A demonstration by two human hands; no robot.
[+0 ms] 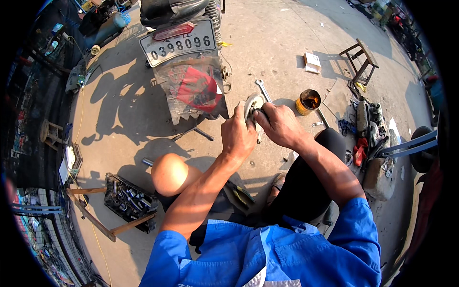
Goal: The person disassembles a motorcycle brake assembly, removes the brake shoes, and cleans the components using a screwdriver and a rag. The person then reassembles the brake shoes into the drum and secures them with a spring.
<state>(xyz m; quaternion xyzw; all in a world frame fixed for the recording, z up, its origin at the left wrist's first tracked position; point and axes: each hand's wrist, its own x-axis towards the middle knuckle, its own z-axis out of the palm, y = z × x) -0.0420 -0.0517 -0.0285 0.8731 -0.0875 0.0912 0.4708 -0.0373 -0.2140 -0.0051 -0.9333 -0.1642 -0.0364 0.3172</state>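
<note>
In front of me my left hand [237, 134] is closed round a pale, round metal part [255, 101], with the thumb along its edge. My right hand [281, 125] is closed at the same part, thumb and fingers bent against its dark centre. Whether a smaller piece sits in the right fingers cannot be made out. Just beyond the hands a combination wrench [262, 89] lies on the ground. To the right stands a round yellow can [306, 105] with dark amber liquid inside. The rear of a motorbike, with its mudguard [191, 93], is ahead to the left.
A black tool crate [129, 201] full of sockets and tools sits at lower left beside a wooden frame [91, 217]. A small wooden stool [362, 62] and a white box [312, 62] stand far right. Assorted parts and a red cloth [360, 150] lie at right.
</note>
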